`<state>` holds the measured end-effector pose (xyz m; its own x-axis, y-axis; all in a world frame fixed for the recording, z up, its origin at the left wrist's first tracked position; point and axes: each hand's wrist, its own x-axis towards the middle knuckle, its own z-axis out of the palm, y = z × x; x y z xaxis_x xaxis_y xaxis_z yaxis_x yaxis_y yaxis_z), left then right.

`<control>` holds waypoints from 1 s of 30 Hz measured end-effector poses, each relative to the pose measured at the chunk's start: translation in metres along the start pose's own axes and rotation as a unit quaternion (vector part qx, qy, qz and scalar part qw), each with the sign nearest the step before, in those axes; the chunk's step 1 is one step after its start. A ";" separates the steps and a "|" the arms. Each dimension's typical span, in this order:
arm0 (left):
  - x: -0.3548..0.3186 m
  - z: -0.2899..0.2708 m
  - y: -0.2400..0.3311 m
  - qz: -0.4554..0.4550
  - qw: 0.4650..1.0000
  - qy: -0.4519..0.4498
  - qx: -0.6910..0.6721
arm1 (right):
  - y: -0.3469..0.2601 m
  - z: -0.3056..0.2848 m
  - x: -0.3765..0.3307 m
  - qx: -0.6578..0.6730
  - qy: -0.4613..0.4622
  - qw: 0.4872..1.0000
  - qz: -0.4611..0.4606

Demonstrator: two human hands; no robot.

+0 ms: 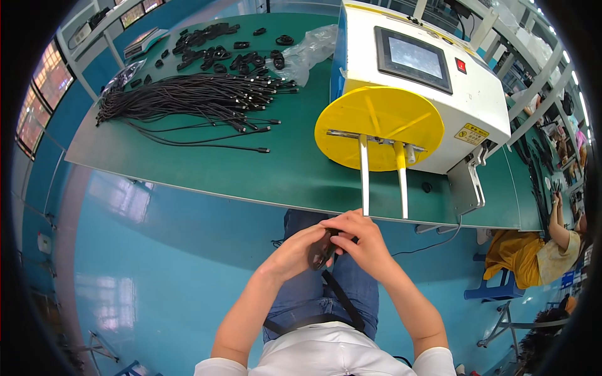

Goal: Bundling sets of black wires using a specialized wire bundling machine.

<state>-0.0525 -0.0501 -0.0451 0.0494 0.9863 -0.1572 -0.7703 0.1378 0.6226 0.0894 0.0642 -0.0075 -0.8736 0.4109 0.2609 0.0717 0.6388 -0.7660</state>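
Over my lap, just in front of the bench edge, my left hand [297, 249] and my right hand [360, 237] meet around a black coiled cable [321, 252]. Fingers of both hands are closed on it, and they hide part of the coil. Straight above my right hand, two prongs [364, 178] stick out from a yellow disc [379, 113] on the white winding machine [433, 119]; no cable shows on them. A large bundle of loose black cables [188, 100] with metal plugs lies on the green bench to the left.
Several small black cable coils [216, 53] lie on the bench [301, 169] behind the bundle, beside a clear plastic bag [307, 53]. The machine carries a screen [414, 57] and a red switch [461, 65]. Far right, another person [552, 250] sits on a blue stool [492, 288].
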 end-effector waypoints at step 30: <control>-0.020 0.012 0.024 0.151 0.948 0.073 0.270 | -0.034 -0.018 0.009 0.440 -0.081 0.858 0.253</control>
<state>-0.0641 -0.0656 -0.0176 -0.2397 0.9708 0.0110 -0.2960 -0.0838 0.9515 0.0877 0.0576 0.0314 -0.8986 0.3489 -0.2661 0.1325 -0.3624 -0.9226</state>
